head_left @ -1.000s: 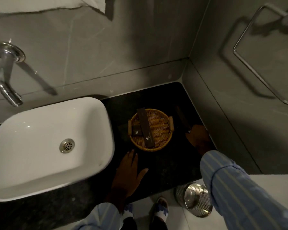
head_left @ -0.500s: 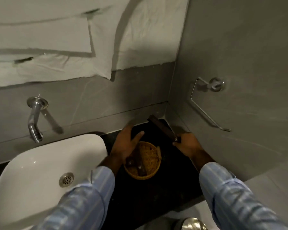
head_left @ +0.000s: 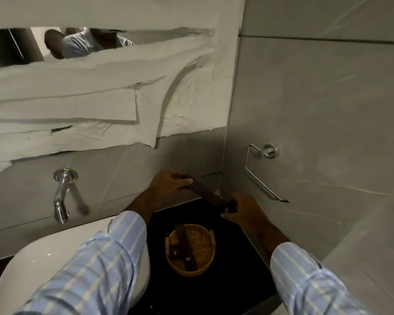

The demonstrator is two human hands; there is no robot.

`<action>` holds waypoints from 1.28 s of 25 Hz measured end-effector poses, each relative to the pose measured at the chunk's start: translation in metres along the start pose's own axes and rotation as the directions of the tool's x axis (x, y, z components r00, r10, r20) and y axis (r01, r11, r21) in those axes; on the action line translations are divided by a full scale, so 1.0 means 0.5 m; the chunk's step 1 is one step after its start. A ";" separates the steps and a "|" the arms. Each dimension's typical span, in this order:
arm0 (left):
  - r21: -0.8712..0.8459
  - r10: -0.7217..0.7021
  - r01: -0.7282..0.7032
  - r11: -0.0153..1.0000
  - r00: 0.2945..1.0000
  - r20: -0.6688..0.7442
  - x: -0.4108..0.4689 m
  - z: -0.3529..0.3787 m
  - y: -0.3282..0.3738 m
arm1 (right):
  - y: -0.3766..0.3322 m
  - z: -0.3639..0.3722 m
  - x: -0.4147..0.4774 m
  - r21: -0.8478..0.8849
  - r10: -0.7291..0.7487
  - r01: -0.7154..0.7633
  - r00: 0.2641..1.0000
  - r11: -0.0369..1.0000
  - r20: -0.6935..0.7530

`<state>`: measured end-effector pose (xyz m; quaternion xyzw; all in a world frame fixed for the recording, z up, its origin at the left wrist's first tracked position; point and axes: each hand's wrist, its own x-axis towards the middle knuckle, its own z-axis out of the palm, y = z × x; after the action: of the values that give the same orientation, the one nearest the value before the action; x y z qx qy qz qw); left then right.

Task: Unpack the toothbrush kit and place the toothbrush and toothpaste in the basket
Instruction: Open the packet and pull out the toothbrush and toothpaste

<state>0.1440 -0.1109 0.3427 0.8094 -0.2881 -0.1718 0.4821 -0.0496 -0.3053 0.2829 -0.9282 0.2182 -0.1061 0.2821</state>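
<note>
A long dark brown toothbrush kit box is held in the air above the black counter, near the back corner. My left hand grips its far end and my right hand grips its near end. Below them stands a round wicker basket on the counter. Inside the basket lie another long dark box and a small dark box.
A white basin sits at the left under a chrome wall tap. A chrome towel ring hangs on the right wall. Paper covers most of the mirror. The black counter ends at the right wall.
My left hand left the basket and took the far end of the kit box. Both hands raised the box higher. The camera tilted up, showing more wall and mirror.
</note>
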 end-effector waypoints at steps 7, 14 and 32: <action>-0.137 0.009 -0.016 0.990 0.999 -0.049 -0.037 -0.020 0.026 | -0.009 -0.010 -0.001 0.103 -0.013 0.000 0.992 0.995 0.124; -0.467 -0.131 0.116 0.876 0.991 0.000 -0.062 0.004 0.050 | -0.007 -0.003 -0.021 0.102 0.019 -0.024 0.999 0.995 0.047; -0.286 -0.016 -0.019 0.958 0.993 -0.120 -0.068 0.021 0.068 | -0.077 0.022 0.002 0.851 0.347 -0.299 0.816 -0.432 0.463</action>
<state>0.1017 -0.1090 0.3675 0.7396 -0.2313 -0.1620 0.6110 -0.0317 -0.2719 0.2959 -0.2038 0.3181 -0.1572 0.9124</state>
